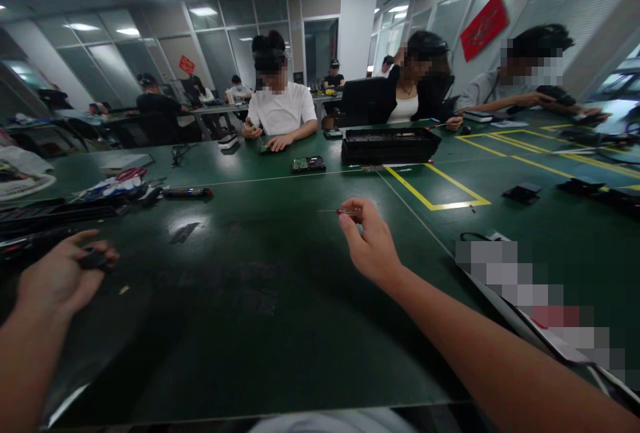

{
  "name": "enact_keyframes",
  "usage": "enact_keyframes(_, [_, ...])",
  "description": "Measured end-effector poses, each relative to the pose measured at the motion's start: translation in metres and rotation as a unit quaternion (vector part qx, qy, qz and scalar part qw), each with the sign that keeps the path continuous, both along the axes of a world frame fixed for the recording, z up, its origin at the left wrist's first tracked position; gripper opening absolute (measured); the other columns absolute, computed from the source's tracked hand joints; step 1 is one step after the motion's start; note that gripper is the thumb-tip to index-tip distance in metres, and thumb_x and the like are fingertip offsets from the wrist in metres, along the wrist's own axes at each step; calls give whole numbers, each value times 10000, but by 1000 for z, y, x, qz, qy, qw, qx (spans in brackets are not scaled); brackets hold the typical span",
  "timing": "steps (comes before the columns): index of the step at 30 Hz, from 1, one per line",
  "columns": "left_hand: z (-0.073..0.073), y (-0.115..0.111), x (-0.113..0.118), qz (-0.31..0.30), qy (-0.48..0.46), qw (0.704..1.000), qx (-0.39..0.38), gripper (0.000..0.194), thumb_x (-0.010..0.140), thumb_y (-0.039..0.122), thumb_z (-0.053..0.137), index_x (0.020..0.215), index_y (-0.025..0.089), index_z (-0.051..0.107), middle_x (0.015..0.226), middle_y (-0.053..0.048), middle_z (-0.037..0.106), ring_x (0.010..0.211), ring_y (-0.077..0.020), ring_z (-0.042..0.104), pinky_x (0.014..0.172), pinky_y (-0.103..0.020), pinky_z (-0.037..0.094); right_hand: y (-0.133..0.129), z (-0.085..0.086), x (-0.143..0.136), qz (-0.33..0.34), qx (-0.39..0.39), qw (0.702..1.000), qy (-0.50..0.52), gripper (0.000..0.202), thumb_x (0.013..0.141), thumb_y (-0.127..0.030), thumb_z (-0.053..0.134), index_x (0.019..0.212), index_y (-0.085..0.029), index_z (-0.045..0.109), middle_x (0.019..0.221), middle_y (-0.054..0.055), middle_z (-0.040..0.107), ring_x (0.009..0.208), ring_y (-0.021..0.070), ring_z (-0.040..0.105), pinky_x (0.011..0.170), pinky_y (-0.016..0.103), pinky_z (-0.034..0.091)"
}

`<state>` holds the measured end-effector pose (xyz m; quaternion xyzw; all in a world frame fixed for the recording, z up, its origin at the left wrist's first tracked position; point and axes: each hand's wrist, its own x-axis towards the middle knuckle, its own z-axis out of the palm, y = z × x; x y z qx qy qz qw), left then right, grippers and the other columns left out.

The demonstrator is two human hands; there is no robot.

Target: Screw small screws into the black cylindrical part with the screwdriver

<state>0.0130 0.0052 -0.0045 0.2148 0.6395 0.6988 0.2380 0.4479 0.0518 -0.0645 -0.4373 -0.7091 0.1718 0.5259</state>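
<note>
My right hand is raised over the green tabletop in the middle of the view. Its thumb and fingers pinch a slim screwdriver by its red-collared, seemingly clear handle, and the thin shaft points left. At the left edge my left hand is closed around a small dark piece, whose kind I cannot make out. Beyond that hand lie black trays or parts and a dark pen-shaped tool with a red tip.
Across the table a person in white handles a small part. A green circuit board and a long black bin stand ahead. Yellow tape marks the right side, near black pieces. Cables and gloves lie left.
</note>
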Motion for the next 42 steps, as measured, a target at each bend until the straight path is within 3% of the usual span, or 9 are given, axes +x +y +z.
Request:
enact_keyframes(3, [-18,21,56,-153,-69,986,22,343,724,-74,336,849,117,592,593,-3,520,583,-101,506,598,-201,491,1,0,1,-10,-15,1000,8,204,1007,-314,465,1160,-212,556,872,38,678,776,190,654,688,328,482])
enact_keyframes(8, [-35,44,173,-400,-150,902,68,214,759,182,490,927,118,605,706,-36,532,669,-153,538,689,-298,518,-2,3,3,-44,10,997,54,203,965,-411,577,889,-225,606,713,-11,629,635,152,586,614,302,440])
enact_keyframes(12, [-52,51,232,-482,-55,872,59,545,615,48,641,1136,175,541,949,-14,581,899,-154,603,827,-272,470,-3,3,2,-20,20,987,160,231,971,-428,566,847,-234,582,689,-25,578,615,141,546,582,291,432])
enact_keyframes(14, [-63,51,248,-501,25,864,36,556,641,14,655,1154,179,518,996,-20,594,963,-164,611,904,-299,452,-2,2,0,1,22,973,228,223,994,-414,521,873,-238,586,703,-27,568,614,134,538,574,284,435])
enact_keyframes(17, [-78,49,259,-557,92,826,7,412,758,77,666,1141,165,543,1047,-57,628,1010,-192,617,973,-362,442,0,1,-2,19,19,959,283,204,999,-400,511,905,-241,595,732,-27,574,620,127,549,568,279,441])
enact_keyframes(20, [-90,47,259,-596,112,795,18,388,798,119,677,1172,177,592,1133,-72,643,1084,-211,608,1012,-386,433,-1,0,-3,30,22,963,266,183,1003,-385,518,924,-241,597,747,-27,587,641,128,563,589,286,451])
enact_keyframes(25, [-101,47,250,-579,118,805,53,415,816,120,680,1212,210,597,1162,-57,654,1125,-211,606,1034,-388,427,-5,-2,-4,5,34,980,198,186,1016,-387,502,946,-238,589,758,-21,593,668,141,569,628,311,461])
enact_keyframes(34, [-93,44,247,-570,162,805,31,409,826,131,696,1226,196,644,1205,-78,682,1157,-233,628,1074,-426,437,-5,-5,-4,-26,28,992,119,166,1013,-385,502,970,-242,573,787,-9,637,706,159,616,667,323,482])
enact_keyframes(42, [-101,48,243,-518,225,822,68,396,833,190,727,1225,230,680,1243,-73,677,1183,-240,615,1105,-442,416,-13,8,-3,-59,50,997,20,175,929,-403,638,870,-238,621,717,-4,689,629,165,640,607,300,471])
